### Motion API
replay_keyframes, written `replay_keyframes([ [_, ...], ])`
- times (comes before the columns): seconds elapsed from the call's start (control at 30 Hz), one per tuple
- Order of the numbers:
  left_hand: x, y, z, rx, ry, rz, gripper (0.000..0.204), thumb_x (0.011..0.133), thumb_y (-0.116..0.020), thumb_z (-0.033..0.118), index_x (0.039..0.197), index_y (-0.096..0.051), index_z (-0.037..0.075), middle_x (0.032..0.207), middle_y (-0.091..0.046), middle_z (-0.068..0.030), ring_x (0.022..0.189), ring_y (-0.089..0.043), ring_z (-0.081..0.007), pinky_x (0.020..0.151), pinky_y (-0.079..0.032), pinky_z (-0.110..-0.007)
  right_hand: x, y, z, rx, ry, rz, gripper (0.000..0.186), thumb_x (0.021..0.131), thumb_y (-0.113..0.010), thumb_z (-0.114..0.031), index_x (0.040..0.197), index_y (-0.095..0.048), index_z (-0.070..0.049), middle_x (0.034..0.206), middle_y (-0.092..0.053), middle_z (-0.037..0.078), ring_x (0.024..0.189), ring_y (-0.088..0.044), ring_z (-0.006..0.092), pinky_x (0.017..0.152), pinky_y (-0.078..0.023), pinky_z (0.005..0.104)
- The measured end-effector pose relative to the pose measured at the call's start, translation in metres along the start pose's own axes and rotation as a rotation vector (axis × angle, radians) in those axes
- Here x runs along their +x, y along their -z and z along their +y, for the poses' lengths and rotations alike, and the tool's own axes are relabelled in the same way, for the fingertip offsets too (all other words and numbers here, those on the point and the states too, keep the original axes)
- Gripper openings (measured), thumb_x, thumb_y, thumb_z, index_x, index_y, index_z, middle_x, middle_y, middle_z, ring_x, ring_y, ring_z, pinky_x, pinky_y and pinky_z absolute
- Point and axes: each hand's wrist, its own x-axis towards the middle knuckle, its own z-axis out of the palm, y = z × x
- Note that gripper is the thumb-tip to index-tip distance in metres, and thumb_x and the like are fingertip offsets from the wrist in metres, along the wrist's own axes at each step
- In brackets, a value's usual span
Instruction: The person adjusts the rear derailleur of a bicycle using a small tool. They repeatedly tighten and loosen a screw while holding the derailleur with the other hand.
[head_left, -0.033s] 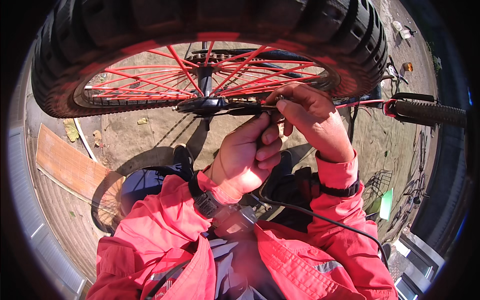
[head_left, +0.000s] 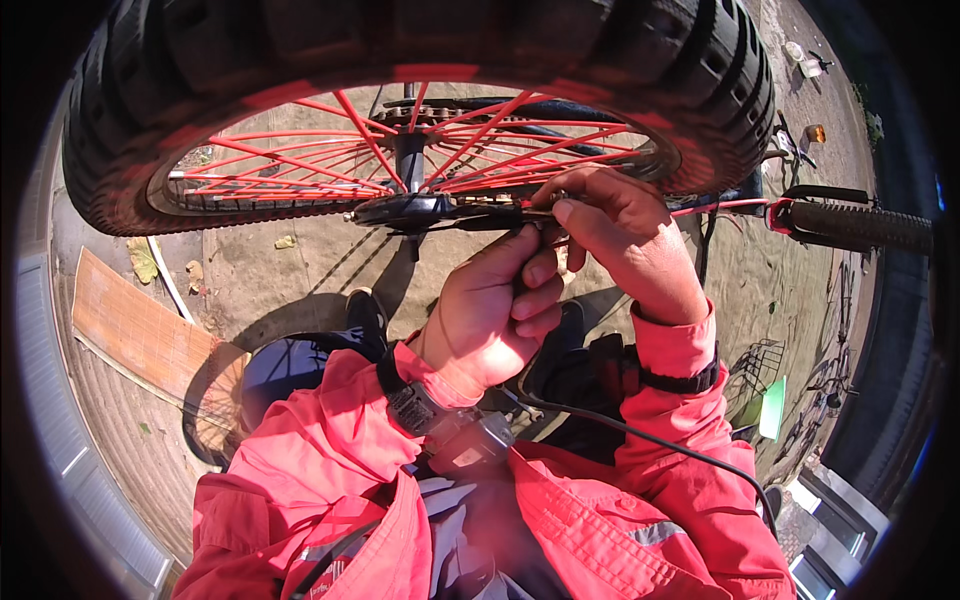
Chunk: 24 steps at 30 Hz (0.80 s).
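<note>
A bicycle wheel with a thick black tyre (head_left: 420, 45) and red spokes (head_left: 287, 150) fills the upper view. At its hub sits a round black drum (head_left: 405, 209), from which a dark arm (head_left: 488, 220) reaches right to my fingertips. My right hand (head_left: 625, 232) is closed in a pinch on a small metallic piece at the arm's end. Just below and left of it, my left hand (head_left: 492, 305) has its fingers curled, thumb tip against the same spot; what it grips is hidden. A red cable (head_left: 735, 204) runs right from behind my right hand.
A ridged black bar with a red end (head_left: 850, 222) juts out at the right. An orange-brown board (head_left: 145, 320) lies on the ground at left, near a yellowish leaf (head_left: 142, 260). A green piece (head_left: 772, 408) lies at lower right. A black cord (head_left: 640, 428) crosses my right sleeve.
</note>
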Motion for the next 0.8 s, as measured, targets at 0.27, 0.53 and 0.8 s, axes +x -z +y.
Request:
replay_keyframes([
  [0.27, 0.0005, -0.0031, -0.0010, -0.016, 0.002, 0.051, 0.018, 0.115, -0.045, 0.028, 0.110, -0.055, 0.014, 0.080, -0.049, 0.0043, 0.056, -0.039, -0.0084, 0.049, -0.031, -0.024, 0.0006, 0.0022, 0.0004, -0.008, -0.004, -0.011, 0.028, 0.101, -0.067, -0.016, 0.123, -0.069, 0.003, 0.102, -0.071, 0.002, 0.083, -0.064, 0.0081, 0.072, -0.054, 0.0254],
  [0.53, 0.0027, -0.0017, -0.0032, 0.007, -0.002, -0.005, 0.024, 0.116, -0.044, 0.029, 0.118, -0.058, 0.010, 0.078, -0.049, 0.0038, 0.055, -0.039, -0.0081, 0.048, -0.032, -0.024, 0.0000, 0.0018, 0.0009, 0.019, -0.002, 0.012, 0.027, 0.104, -0.066, -0.019, 0.119, -0.071, 0.003, 0.096, -0.070, 0.003, 0.078, -0.064, 0.0094, 0.068, -0.053, 0.0262],
  [0.8, 0.0030, -0.0028, -0.0052, 0.069, -0.052, 0.074, 0.023, 0.115, -0.048, 0.030, 0.124, -0.058, 0.011, 0.075, -0.048, 0.0066, 0.055, -0.038, -0.0059, 0.049, -0.031, -0.023, -0.0005, 0.0010, 0.0034, -0.007, 0.025, 0.039, 0.033, 0.110, -0.056, -0.025, 0.122, -0.073, 0.000, 0.084, -0.069, 0.001, 0.067, -0.061, 0.0064, 0.058, -0.039, 0.0217],
])
